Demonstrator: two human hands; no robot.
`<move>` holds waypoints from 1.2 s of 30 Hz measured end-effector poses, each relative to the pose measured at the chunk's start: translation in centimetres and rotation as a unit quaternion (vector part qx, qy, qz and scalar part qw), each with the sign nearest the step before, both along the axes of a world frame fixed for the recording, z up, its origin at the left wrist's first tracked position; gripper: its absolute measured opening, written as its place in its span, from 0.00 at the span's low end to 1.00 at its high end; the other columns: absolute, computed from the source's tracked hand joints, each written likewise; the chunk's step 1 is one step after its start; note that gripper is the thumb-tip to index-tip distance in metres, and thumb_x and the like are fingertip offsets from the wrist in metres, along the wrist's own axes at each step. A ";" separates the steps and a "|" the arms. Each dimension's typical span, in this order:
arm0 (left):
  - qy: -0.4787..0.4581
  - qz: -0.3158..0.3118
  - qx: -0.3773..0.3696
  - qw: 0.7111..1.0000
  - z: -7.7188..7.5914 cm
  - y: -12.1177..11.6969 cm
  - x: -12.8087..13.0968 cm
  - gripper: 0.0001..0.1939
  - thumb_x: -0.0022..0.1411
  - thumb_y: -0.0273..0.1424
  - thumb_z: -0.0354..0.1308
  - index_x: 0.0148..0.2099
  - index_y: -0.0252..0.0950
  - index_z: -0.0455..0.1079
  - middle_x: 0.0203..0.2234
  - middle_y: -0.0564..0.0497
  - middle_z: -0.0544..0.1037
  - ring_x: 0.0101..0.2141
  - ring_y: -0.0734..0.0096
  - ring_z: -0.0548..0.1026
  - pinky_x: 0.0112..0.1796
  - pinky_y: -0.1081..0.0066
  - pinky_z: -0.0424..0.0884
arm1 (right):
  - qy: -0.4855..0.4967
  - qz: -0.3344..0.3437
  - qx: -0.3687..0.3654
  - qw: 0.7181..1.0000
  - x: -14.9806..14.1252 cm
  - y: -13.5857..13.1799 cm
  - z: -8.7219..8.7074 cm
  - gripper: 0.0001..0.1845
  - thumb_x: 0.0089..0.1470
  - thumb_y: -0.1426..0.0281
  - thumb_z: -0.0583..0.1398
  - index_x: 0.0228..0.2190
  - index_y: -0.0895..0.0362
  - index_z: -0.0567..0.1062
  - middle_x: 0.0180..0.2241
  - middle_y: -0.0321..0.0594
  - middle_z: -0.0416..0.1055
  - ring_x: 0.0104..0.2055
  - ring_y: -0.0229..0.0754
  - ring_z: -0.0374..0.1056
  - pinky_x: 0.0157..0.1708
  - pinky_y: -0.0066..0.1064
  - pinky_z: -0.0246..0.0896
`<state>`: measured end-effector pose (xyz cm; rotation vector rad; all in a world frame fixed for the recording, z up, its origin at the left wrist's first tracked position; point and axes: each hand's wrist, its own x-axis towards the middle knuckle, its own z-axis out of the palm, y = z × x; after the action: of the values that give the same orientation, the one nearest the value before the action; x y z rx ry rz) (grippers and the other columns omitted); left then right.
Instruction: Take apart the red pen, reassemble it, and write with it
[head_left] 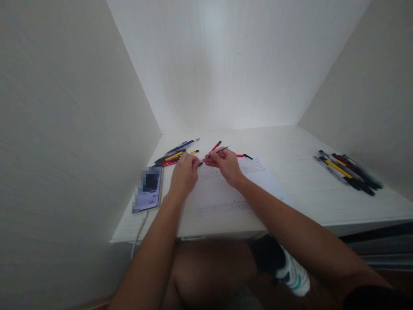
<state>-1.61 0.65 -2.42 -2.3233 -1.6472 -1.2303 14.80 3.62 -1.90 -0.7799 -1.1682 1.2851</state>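
- Right hand [226, 164]: fingers pinched on a thin dark stick [222, 149], above handwritten paper [222, 191].
- Left hand [186, 170]: fingers drawn narrow beside a small black tip [200, 164]; from here I cannot tell whether they grip it.
- Pens [176, 157] lie behind the phone [151, 189]; more pens [350, 172] lie far right.

two hands [185, 168] [228, 165], two groups of pens [176, 156] [338, 168], one phone [151, 196], one cable [139, 232]

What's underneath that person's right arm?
Under the right forearm lies white paper, with small handwriting showing on both sides of the arm, then the tabletop. Any writing beneath the forearm or right hand is covered and can't be seen.
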 end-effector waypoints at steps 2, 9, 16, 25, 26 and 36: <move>-0.004 0.004 -0.001 1.000 0.0 0.0 0.0 0.09 0.70 0.25 0.51 0.34 0.38 0.61 0.35 0.47 0.69 0.37 0.62 0.69 0.39 0.65 0.64 | 0.007 0.001 -0.005 1.000 0.0 0.0 0.1 0.10 0.51 0.63 0.65 0.30 0.57 0.73 0.30 0.43 0.78 0.32 0.42 0.77 0.39 0.39 0.77; 0.009 0.005 -0.017 1.000 0.0 0.0 -0.1 0.09 0.70 0.25 0.51 0.35 0.37 0.62 0.36 0.47 0.69 0.38 0.62 0.69 0.40 0.64 0.64 | 0.006 -0.004 -0.007 1.000 -0.1 -0.1 0.2 0.10 0.51 0.64 0.66 0.29 0.57 0.74 0.29 0.44 0.78 0.31 0.43 0.77 0.37 0.39 0.77; -0.018 -0.022 -0.005 1.000 0.0 -0.1 0.1 0.07 0.69 0.24 0.53 0.35 0.36 0.65 0.36 0.48 0.69 0.38 0.64 0.69 0.39 0.65 0.65 | -0.035 0.021 0.008 0.999 0.1 -0.2 0.1 0.11 0.48 0.63 0.68 0.28 0.58 0.76 0.28 0.42 0.78 0.31 0.42 0.76 0.36 0.39 0.76; -0.050 -0.043 -0.009 0.998 0.0 -0.1 0.1 0.06 0.68 0.23 0.55 0.36 0.36 0.67 0.35 0.49 0.69 0.38 0.65 0.69 0.42 0.66 0.65 | -0.047 0.067 0.012 0.997 0.4 -0.5 0.5 0.11 0.47 0.62 0.69 0.29 0.57 0.78 0.30 0.40 0.78 0.31 0.39 0.74 0.37 0.37 0.74; -0.053 -0.044 -0.008 0.998 0.0 -0.1 0.1 0.05 0.68 0.23 0.55 0.37 0.36 0.67 0.35 0.49 0.69 0.38 0.66 0.69 0.42 0.66 0.66 | -0.037 0.071 0.005 0.997 0.4 -0.5 0.6 0.11 0.48 0.61 0.68 0.29 0.57 0.78 0.30 0.41 0.78 0.31 0.39 0.75 0.38 0.37 0.74; -0.067 -0.054 0.002 0.996 0.2 -0.3 0.3 0.05 0.67 0.22 0.56 0.37 0.35 0.66 0.34 0.50 0.70 0.36 0.67 0.69 0.38 0.67 0.65 | -0.017 0.131 -0.056 0.990 0.4 -0.3 0.1 0.27 0.58 0.47 0.58 0.33 0.59 0.81 0.32 0.47 0.78 0.30 0.39 0.73 0.36 0.36 0.71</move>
<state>-1.28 0.33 -2.24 -2.4049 -1.5726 -1.4382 15.23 3.28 -1.80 -0.7501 -1.2656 1.5703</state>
